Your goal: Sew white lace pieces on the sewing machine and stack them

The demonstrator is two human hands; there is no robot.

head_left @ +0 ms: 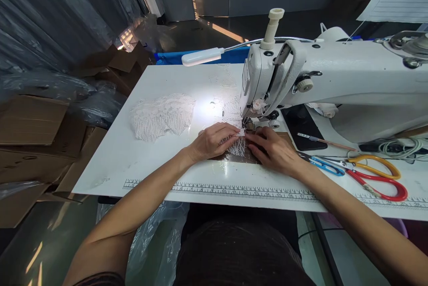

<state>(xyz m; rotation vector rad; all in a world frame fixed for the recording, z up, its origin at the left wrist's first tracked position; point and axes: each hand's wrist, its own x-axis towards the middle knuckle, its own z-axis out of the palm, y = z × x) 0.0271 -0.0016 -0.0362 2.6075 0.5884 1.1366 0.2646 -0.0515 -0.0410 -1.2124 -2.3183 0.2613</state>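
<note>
Past the ruler scale point(234, 190) along the front edge of the table point(133, 163), I had red-and-yellow-handled scissors point(396, 192) lying to the right, likely parked there for easy reach. The white lace point(238, 147) sat right at the presser foot point(246, 124) of the sewing machine point(351, 69), the left hand point(214, 140) nearly closed in a pinch on it and the right hand point(277, 150) touching its other side, apparently to hold it flat, though from my remote seat I couldn't tell whether those fingertips pinched or only pressed. Beyond, a gooseneck lamp point(203, 56) presumably served to light the needle area.
</note>
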